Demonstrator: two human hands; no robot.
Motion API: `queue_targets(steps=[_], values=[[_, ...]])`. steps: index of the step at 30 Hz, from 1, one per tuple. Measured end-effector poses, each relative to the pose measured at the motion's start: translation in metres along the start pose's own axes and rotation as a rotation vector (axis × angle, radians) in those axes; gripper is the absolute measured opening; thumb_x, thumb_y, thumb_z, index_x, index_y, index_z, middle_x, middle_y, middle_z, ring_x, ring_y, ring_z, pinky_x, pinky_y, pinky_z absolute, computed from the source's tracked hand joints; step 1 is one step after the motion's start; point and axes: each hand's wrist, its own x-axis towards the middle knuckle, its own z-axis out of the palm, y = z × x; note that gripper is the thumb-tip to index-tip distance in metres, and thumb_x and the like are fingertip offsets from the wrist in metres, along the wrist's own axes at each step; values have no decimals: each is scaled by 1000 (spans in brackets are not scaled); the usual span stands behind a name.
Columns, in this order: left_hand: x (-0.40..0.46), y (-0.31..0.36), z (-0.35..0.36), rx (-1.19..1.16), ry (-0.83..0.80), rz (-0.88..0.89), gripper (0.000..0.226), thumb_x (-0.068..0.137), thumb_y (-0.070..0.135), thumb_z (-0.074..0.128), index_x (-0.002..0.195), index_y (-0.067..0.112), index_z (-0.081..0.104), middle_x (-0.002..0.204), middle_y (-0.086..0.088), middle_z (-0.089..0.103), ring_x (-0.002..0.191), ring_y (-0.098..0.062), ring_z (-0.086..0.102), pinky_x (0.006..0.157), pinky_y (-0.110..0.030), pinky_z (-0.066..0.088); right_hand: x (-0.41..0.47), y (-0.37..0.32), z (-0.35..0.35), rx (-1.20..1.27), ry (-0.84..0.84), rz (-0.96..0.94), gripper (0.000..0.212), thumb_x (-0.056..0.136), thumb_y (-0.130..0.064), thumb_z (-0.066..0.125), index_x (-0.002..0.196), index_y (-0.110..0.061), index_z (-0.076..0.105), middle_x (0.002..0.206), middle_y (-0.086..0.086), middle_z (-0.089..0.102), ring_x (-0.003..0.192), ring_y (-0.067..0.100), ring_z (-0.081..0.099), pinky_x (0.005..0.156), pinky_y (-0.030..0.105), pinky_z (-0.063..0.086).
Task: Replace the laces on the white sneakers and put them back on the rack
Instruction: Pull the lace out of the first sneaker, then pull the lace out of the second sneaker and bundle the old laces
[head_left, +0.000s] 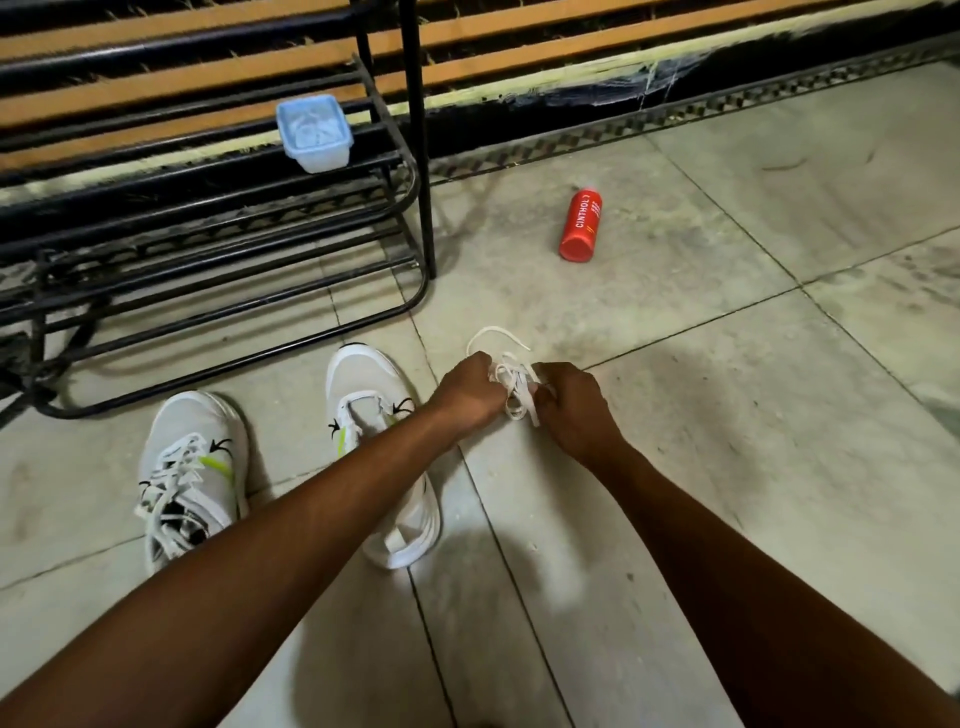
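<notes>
Head view, the only one: both hands meet just right of the frame's centre over the tiled floor (727, 364), working a bunched white lace (511, 387) between them. The left hand (470, 387) and the right hand (571, 400) each have fingers curled round part of the bundle, so both grips are closed on the lace; a loose loop of it arcs up beyond the knuckles.

Two white sneakers stand at lower left of the frame. The nearer-centre sneaker (363, 395) shows bare eyelets and no lace, with the left forearm crossing over its heel. The far-left sneaker (189, 478) carries a slack, partly loosened lace. Behind them, at upper left, stands the black metal rack (234, 280), with a pale blue plastic box (314, 132) on one of its bars. A red spray can (582, 223) lies on the floor at upper centre.

My judgement: the lace is being untangled or sorted before threading. Pulling the bundle apart while it is knotted could tighten the tangle. The forearm over the unlaced sneaker could also tip it if it drops lower.
</notes>
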Motion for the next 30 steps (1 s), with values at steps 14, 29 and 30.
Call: queue_targets(steps=[14,29,30], values=[[-113,-90,-55,5,666,387,31,89,4,62,116,15,71,127,5,67,119,-9,60,104,-20,45,-66,-75,55,251,204,-296,19,87,-10,74,106,-9,73,105,5,68,94,12,63,86,6,40],[-108,-122,-48,55,555,278,36,91,8,70,125,17,66,133,0,61,122,-16,58,100,-20,41,-13,-38,13,433,325,93,18,92,-8,57,83,-13,71,72,4,71,58,10,69,59,28,56],[-105,-121,-46,53,550,271,36,90,7,69,125,16,67,134,-1,60,123,-17,57,100,-17,38,-9,-34,11,372,299,56,17,89,-10,58,82,-17,71,73,-1,71,63,10,69,65,30,56]])
